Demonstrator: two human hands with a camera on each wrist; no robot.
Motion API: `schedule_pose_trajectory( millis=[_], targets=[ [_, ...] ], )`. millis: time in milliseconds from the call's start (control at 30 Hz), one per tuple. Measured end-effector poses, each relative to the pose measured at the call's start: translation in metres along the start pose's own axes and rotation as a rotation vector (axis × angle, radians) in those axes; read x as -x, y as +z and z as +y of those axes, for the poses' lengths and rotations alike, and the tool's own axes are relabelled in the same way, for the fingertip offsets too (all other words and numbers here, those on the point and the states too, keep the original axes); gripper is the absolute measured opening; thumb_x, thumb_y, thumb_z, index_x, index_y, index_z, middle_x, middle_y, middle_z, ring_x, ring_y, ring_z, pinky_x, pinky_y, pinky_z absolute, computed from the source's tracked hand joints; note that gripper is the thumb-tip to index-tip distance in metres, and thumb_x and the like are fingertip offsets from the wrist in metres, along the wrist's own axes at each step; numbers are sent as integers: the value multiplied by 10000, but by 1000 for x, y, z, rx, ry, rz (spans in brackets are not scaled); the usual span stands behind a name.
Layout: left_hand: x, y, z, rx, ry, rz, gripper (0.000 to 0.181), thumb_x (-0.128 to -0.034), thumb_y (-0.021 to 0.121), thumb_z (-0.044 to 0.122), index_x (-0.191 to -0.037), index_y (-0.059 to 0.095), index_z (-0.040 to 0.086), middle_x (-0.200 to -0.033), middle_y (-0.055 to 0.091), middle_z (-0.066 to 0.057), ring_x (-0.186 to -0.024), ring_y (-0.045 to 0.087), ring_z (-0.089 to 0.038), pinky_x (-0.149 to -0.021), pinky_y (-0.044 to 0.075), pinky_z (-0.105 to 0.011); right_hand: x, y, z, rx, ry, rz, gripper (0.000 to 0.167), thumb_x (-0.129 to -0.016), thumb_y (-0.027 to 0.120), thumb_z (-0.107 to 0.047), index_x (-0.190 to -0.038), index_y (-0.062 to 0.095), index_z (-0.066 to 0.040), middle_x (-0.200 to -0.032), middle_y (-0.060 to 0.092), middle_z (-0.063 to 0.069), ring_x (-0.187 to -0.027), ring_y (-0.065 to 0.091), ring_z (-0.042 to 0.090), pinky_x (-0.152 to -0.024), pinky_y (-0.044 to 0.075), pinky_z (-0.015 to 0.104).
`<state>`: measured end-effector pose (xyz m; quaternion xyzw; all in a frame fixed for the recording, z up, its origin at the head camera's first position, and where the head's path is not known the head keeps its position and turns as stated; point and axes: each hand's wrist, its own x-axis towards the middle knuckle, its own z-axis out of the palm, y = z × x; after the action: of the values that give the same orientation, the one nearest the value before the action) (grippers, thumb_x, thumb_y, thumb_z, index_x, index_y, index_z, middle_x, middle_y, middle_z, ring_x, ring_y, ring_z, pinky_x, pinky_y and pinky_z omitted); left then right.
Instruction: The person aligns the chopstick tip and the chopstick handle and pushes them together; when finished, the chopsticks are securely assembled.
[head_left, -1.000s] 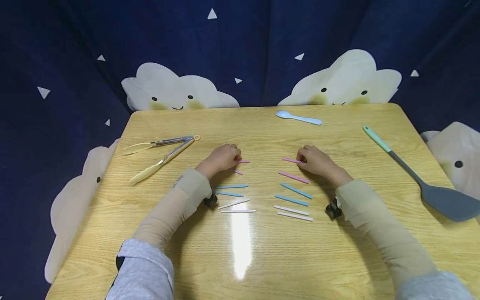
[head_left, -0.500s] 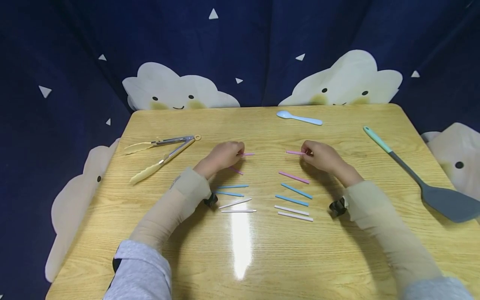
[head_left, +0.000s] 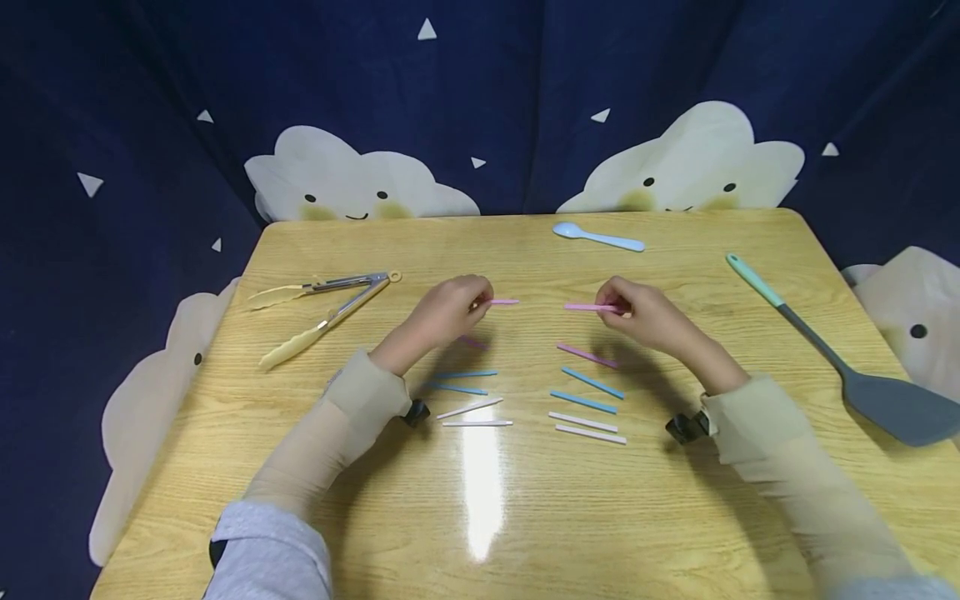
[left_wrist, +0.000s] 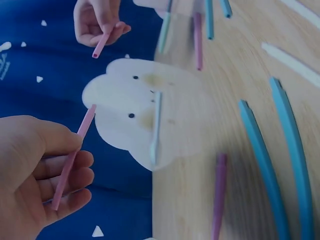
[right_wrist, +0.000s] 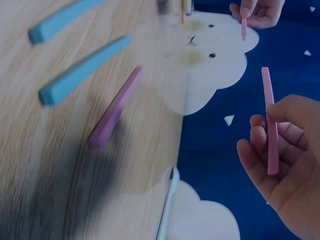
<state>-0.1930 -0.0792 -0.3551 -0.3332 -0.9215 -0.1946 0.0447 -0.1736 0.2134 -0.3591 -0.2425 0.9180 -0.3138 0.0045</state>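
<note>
Above the table, the left hand (head_left: 448,315) pinches a pink stick (left_wrist: 73,159) between thumb and fingers. Facing it, the right hand (head_left: 651,318) pinches another pink stick (right_wrist: 270,122), its free end pointing toward the left hand. A gap separates the two held sticks. On the table below the right hand lie a pink stick (head_left: 587,355), two blue sticks and two white sticks (head_left: 590,434). Below the left hand are a pink stick (left_wrist: 219,195), partly hidden in the head view, two blue sticks (head_left: 463,374) and two white sticks (head_left: 477,423).
Open tongs (head_left: 330,322) lie at the left of the table (head_left: 480,542). A light blue spoon (head_left: 600,238) rests near the back edge. At the right is a spatula (head_left: 840,362) with a grey head and a mint handle end. A patterned dark blue curtain (head_left: 517,100) hangs behind.
Both hands have risen from the table, each bringing up a pink stick from the back of its group. The other sticks stay where they were.
</note>
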Motion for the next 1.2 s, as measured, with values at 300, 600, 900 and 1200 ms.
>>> schedule_pose_trajectory(
  millis=[300,600,900,1200],
  targets=[
    [13,-8,16,149,10,56,50,-883,536,79,-905,573,52,-768,558,-21,-653,480,-119,-563,407,-233,10,0,-22,-87,-37,35,110,-827,534,21,-902,545,-58,-712,508,22,-614,412,134,-506,349,214],
    [25,-11,31,280,60,127,83,-879,548,62,-937,599,30,-796,573,-33,-665,495,-104,-572,430,-194,18,2,-36,-115,-115,90,86,-837,576,-9,-903,614,-50,-697,522,-20,-558,390,88,-465,338,215],
    [32,-12,39,281,152,266,77,-846,611,82,-901,660,62,-779,598,-6,-655,488,-80,-572,430,-223,23,0,-49,-124,-178,113,98,-830,609,-17,-901,646,-74,-696,526,-47,-547,384,61,-462,338,204],
    [35,-9,44,367,151,278,87,-845,610,78,-906,668,56,-781,592,-11,-661,481,-75,-555,447,-278,26,0,-57,-130,-219,130,141,-797,635,18,-907,649,-70,-698,514,-68,-537,365,48,-454,321,193]
  ],
)
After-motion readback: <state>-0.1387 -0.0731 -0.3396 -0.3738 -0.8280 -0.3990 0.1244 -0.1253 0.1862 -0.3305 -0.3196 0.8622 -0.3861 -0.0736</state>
